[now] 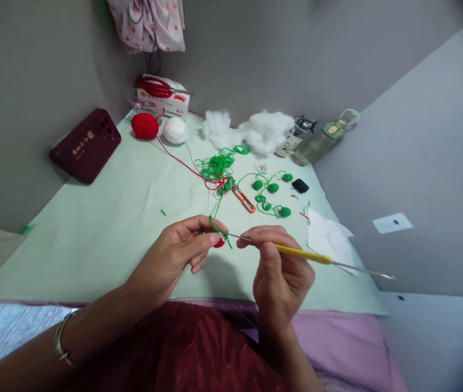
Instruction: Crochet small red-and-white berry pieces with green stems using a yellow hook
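Observation:
Between the thumb and fingers of my left hand (188, 242) is a small red and green crochet piece (219, 242), partly hidden by the fingertips. Green yarn (217, 209) runs from it over my index finger toward the pile behind. My right hand (282, 267) is closed round the yellow handle of a double-ended crochet hook (302, 253). The hook's thin left tip reaches the green stitches; whether it is inside a loop I cannot tell. Its other metal end points to the right.
Behind my hands lie tangled green yarn (218, 165), an orange cutter (243, 198) and several green crocheted balls (272, 188). Farther back are red (144, 126) and white (175, 130) yarn balls, white stuffing (266, 130) and a bottle (323, 139). A dark red phone (86, 144) leans left; white paper (329, 237) lies right.

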Available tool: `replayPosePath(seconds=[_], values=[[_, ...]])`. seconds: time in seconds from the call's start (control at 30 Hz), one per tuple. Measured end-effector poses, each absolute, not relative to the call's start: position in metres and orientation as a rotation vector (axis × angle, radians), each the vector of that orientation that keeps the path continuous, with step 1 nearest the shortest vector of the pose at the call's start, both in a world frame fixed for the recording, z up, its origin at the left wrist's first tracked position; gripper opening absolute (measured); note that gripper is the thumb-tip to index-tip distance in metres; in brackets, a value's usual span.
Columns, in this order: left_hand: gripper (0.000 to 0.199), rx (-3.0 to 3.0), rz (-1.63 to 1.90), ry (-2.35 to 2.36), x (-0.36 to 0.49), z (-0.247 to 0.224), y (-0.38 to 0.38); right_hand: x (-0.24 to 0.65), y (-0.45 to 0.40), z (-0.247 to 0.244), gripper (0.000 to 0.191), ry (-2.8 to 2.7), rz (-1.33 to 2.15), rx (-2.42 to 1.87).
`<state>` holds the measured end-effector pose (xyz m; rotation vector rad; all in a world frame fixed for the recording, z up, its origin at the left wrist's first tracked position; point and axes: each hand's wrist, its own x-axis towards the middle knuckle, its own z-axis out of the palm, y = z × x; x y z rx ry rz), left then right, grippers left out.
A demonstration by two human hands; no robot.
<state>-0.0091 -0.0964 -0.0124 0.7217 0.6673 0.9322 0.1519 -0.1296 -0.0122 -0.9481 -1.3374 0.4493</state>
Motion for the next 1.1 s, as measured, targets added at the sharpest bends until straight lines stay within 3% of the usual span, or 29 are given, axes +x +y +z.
replayPosePath(seconds=[1.1], values=[[0.01,0.759,0.907,0.707,-0.011,-0.008,-0.0959,0.1529,-0.1284,-0.0126,0.022,-1.323,0.5,-0.943]])
